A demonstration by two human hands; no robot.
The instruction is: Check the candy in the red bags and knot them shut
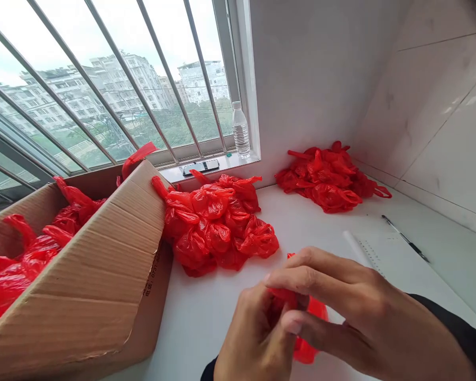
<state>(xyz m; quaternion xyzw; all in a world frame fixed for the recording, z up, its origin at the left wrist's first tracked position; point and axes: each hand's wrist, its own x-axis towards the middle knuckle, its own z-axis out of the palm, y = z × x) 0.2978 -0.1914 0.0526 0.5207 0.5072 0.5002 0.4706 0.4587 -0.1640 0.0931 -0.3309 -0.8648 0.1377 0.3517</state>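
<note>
Both hands meet at the lower middle of the head view, around a red plastic bag (316, 312). My left hand (257, 333) is closed on the bag, its fingers curled round the bunched plastic. From the right, my right hand (353, 301) reaches over it, with thumb and fingers closed on the same bag. Part of the bag hangs below the hands above the white table (198, 328); the rest is hidden by the fingers. Just beyond the hands lies a heap of tied red bags (218, 222), apart from them.
A cardboard box (99, 264) with red bags (43, 248) stands at left. Another red bag pile (321, 174) lies against the back wall. A notebook (392, 254) and pen (406, 238) are at right. On the barred window's sill are a phone (200, 167) and a clear bottle (241, 132).
</note>
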